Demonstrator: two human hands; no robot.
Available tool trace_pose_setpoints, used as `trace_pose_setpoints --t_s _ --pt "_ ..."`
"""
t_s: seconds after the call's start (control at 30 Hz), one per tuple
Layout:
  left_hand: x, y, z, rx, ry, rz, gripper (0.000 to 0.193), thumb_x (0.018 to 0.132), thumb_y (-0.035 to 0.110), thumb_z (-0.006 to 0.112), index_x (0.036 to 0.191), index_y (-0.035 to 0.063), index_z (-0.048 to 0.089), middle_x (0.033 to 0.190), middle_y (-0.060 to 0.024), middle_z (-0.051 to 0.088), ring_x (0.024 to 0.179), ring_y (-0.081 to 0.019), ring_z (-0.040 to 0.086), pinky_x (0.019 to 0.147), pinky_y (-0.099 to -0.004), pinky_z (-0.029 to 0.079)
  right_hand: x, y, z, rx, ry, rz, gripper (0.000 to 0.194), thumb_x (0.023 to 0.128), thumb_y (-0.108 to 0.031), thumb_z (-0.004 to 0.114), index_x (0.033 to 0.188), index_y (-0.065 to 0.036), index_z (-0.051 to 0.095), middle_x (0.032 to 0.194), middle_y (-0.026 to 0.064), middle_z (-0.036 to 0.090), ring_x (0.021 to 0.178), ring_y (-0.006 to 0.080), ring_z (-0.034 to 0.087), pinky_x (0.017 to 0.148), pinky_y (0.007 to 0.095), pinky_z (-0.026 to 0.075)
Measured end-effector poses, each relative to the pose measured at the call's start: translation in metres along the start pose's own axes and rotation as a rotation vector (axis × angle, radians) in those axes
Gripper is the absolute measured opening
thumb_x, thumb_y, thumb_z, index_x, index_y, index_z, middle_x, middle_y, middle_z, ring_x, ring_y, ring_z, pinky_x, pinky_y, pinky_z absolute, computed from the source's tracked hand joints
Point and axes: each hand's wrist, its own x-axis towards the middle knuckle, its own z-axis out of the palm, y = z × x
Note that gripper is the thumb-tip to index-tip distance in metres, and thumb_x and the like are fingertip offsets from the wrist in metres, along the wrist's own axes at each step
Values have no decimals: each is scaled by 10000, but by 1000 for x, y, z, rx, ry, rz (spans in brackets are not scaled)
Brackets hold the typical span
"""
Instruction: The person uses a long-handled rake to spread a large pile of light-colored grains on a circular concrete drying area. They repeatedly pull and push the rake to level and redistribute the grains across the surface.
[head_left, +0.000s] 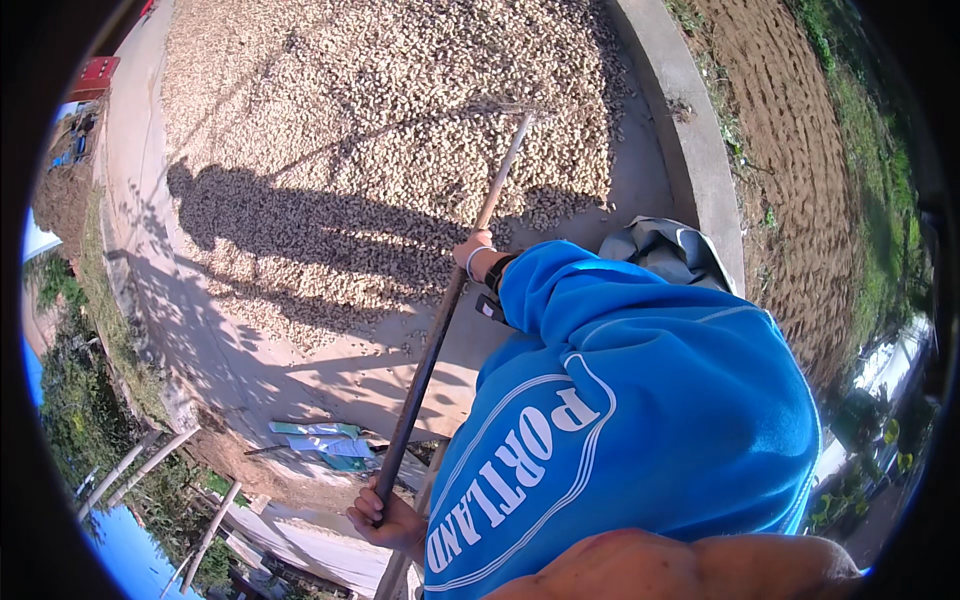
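Observation:
A long wooden pole (427, 360), probably a tool's handle, slants across the view. My right hand (472, 247), with a white band and a dark watch at its wrist, is closed around its middle. Lower down, my left hand (386, 517) grips the near end. The pole's far end reaches onto a broad layer of peanuts in their shells (375, 97), spread over concrete; what head it bears there is unclear. My shadow falls across the peanuts. A blue sweatshirt (637, 397) with printed writing covers my torso.
A low concrete curb (686, 135) borders the peanuts on the right, with tilled soil (780, 150) beyond. A crumpled grey tarp (667, 251) lies beside my right arm. Flattened sacks (337, 446) lie at lower left, near wooden poles (154, 465). A red object (94, 79) stands at upper left.

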Motion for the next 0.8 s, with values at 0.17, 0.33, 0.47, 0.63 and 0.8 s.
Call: trace_pose_setpoints --t_s 0.17,0.33,0.47,0.63,0.8 --pt "1 -2 0 -17 -27 5 388 996 213 397 637 172 257 611 32 218 617 -102 323 893 -338 390 24 4 10 -174 -33 6 454 855 -358 575 1218 -139 411 1066 73 578 991 210 598 815 312 479" --pt "-1 -3 5 -16 -15 22 389 996 221 405 641 169 255 609 32 217 613 -104 320 848 -327 392 38 2 9 -504 -160 -146 528 852 -292 594 1251 -35 362 1179 143 554 1063 263 597 878 380 504" --pt "-8 -4 8 -16 46 50 386 993 226 415 646 165 257 604 32 219 599 -108 311 833 -329 394 22 4 -2 -329 -87 -146 431 802 -222 638 1160 -31 492 1127 157 584 1007 286 613 826 413 517" --pt "-17 -5 11 81 -150 175 341 935 228 511 678 160 297 588 29 229 595 -99 327 843 -374 386 6 9 -20 195 87 -69 457 729 -155 691 1082 50 485 1007 207 610 840 293 655 707 381 551" --pt "-17 -13 32 18 -222 238 348 834 197 669 761 164 331 663 43 304 691 -99 382 876 -382 376 11 -14 -46 185 75 -192 472 722 -198 711 1036 96 517 975 248 638 924 365 652 760 407 535"
